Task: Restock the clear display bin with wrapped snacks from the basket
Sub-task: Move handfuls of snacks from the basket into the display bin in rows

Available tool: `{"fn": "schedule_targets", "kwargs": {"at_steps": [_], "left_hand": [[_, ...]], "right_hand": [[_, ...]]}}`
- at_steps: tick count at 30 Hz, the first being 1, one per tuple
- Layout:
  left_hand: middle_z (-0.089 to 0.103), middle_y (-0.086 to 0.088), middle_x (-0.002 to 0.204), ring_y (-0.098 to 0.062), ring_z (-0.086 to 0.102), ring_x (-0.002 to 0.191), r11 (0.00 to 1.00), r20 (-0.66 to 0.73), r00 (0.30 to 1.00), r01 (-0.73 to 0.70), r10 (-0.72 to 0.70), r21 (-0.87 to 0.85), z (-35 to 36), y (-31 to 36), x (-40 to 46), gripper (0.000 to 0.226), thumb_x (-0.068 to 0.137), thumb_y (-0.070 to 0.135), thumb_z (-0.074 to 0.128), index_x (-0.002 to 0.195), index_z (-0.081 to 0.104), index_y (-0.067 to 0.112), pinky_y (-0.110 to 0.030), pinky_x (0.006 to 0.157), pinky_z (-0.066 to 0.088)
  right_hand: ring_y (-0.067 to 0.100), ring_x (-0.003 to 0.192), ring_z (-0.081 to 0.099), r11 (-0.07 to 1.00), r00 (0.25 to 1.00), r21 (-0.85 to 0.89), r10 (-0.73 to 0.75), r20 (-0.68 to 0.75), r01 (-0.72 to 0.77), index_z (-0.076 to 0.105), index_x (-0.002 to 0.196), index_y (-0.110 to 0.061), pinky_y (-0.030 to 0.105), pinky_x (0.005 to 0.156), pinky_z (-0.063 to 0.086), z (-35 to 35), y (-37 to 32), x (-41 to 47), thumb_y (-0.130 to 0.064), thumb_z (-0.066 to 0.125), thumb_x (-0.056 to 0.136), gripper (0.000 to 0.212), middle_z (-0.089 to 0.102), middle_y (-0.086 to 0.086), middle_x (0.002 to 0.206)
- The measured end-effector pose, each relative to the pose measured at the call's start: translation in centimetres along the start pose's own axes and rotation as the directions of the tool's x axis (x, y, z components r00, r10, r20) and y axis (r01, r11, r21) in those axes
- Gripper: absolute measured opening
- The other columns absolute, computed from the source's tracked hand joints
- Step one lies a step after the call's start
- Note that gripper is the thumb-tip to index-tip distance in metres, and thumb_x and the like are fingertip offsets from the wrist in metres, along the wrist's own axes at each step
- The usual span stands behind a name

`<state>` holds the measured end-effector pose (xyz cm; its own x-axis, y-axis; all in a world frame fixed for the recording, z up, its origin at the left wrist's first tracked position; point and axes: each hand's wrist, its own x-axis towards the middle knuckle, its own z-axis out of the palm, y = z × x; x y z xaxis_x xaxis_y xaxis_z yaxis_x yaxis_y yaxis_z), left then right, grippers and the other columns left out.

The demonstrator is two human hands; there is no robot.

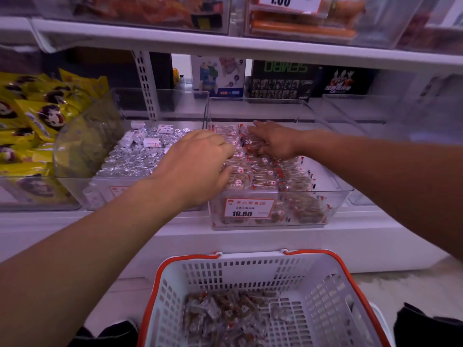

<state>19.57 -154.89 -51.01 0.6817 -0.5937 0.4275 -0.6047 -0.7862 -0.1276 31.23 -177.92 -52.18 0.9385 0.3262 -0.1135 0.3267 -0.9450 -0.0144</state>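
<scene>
Two hands, left hand [198, 156] and right hand [273, 140], are laid flat-fingered, grasping nothing, on wrapped snacks [265, 171] so the clear display bin [335, 196] is levelled.

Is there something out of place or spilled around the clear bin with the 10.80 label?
Nothing stands out. The wrapped snacks lie in neat rows inside the clear bin, none outside it. Left hand and right hand both rest on the rows. The basket stands upright below, snacks still inside.

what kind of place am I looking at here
Most likely a snack shop or convenience store aisle: clear display bins of wrapped snacks on white shelving, a price tag reading 10.80, and a shopping basket below.
</scene>
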Motion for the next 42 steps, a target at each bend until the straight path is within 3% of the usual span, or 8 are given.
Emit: {"fn": "schedule_targets", "kwargs": {"at_steps": [6, 12, 14, 17, 22, 29, 37, 42], "left_hand": [[0.062, 0.004, 0.071, -0.020, 0.057, 0.070, 0.994, -0.178, 0.981, -0.089, 0.076, -0.068, -2.1, 1.8, -0.9, 0.021, 0.092, 0.030, 0.054, 0.076, 0.063, 0.020, -0.033, 0.070, 0.048], [0.044, 0.000, 0.047, -0.022, 0.041, 0.043, 0.893, -0.232, 0.904, -0.406, 0.360, -0.196, 2.0, 6.4, -5.5, 0.035, 0.074, 0.018, 0.064, 0.056, 0.035, 0.024, -0.024, 0.043, 0.033], [0.057, -0.004, 0.057, -0.026, 0.054, 0.051, 0.931, 0.211, 0.916, -0.298, 0.341, -0.213, 6.1, 8.6, -8.1, 0.028, 0.082, 0.028, 0.060, 0.058, 0.046, 0.020, -0.028, 0.049, 0.043], [0.068, -0.011, 0.106, -0.030, 0.065, 0.096, 0.991, 0.780, 0.625, 0.125, -0.042, -0.047, 13.8, 10.3, -13.6, 0.037, 0.088, 0.047, 0.057, 0.102, 0.068, 0.015, -0.032, 0.076, 0.051], [0.033, -0.013, 0.155, -0.033, 0.045, 0.133, 0.353, 0.935, 0.180, 0.934, -0.306, -0.065, 24.2, 13.9, -24.5, 0.091, 0.085, 0.052, 0.069, 0.155, 0.021, 0.019, -0.042, 0.107, 0.043], [0.014, -0.016, 0.161, -0.037, 0.028, 0.143, -0.262, 0.786, -0.096, 0.961, -0.611, -0.086, 31.2, 15.1, -25.3, 0.109, 0.080, 0.048, 0.076, 0.157, 0.005, 0.017, -0.046, 0.112, 0.035], [0.019, -0.016, 0.161, -0.039, 0.030, 0.142, -0.386, 0.732, -0.275, 0.922, -0.623, 0.018, 35.2, 13.7, -22.6, 0.084, 0.089, 0.055, 0.061, 0.155, 0.022, 0.020, -0.050, 0.111, 0.034], [0.048, -0.011, 0.146, -0.035, 0.052, 0.125, -0.356, 0.737, -0.183, 0.931, -0.651, -0.083, 35.3, 14.2, -23.0, 0.072, 0.087, 0.044, 0.069, 0.146, 0.036, 0.018, -0.040, 0.098, 0.046]], "right_hand": [[0.029, 0.137, 0.041, 0.999, 0.947, 0.027, -0.020, -0.322, 0.030, 0.048, 0.143, -0.016, 0.042, 0.113, 0.036, -1.8, -3.3, -5.0, -0.024, 0.054, 0.099, 0.045, 0.042, 0.011, 0.151], [0.007, 0.059, 0.045, 0.955, 0.280, 0.194, 0.128, -0.952, 0.224, 0.066, 0.093, -0.019, 0.025, 0.057, 0.036, 6.9, -6.2, -17.1, -0.023, 0.052, 0.097, 0.015, 0.051, -0.009, 0.066], [0.016, 0.062, 0.056, 0.931, 0.549, 0.327, 0.191, -0.814, 0.160, 0.066, 0.095, -0.019, 0.029, 0.058, 0.041, 14.0, -7.0, -19.1, -0.026, 0.052, 0.096, 0.016, 0.058, -0.004, 0.068], [0.027, 0.111, 0.061, 0.896, 0.983, 0.404, 0.149, 0.111, -0.182, 0.057, 0.129, -0.021, 0.036, 0.091, 0.050, 25.7, -6.9, -20.5, -0.036, 0.063, 0.091, 0.041, 0.064, 0.008, 0.121], [0.035, 0.144, 0.027, 0.672, 0.635, 0.292, 0.343, 0.692, -0.681, 0.009, 0.155, -0.005, 0.042, 0.112, 0.037, 38.7, -4.4, -24.6, -0.047, 0.086, 0.068, 0.123, 0.021, 0.020, 0.158], [0.038, 0.148, 0.017, 0.284, 0.564, 0.499, 0.562, 0.605, -0.819, 0.003, 0.157, -0.023, 0.048, 0.116, 0.025, 43.7, -4.3, -20.3, -0.063, 0.086, 0.055, 0.138, 0.005, 0.015, 0.163], [0.043, 0.141, 0.020, 0.267, 0.566, 0.521, 0.585, 0.581, -0.811, 0.040, 0.142, -0.023, 0.055, 0.113, 0.026, 44.6, -10.6, -15.4, -0.097, 0.046, 0.038, 0.128, 0.025, 0.016, 0.153], [0.032, 0.121, 0.055, 0.213, 0.645, 0.642, 0.509, 0.570, -0.736, 0.045, 0.134, -0.030, 0.039, 0.098, 0.044, 43.8, -12.3, -13.5, -0.073, 0.074, 0.058, 0.093, 0.060, 0.006, 0.131]]}}
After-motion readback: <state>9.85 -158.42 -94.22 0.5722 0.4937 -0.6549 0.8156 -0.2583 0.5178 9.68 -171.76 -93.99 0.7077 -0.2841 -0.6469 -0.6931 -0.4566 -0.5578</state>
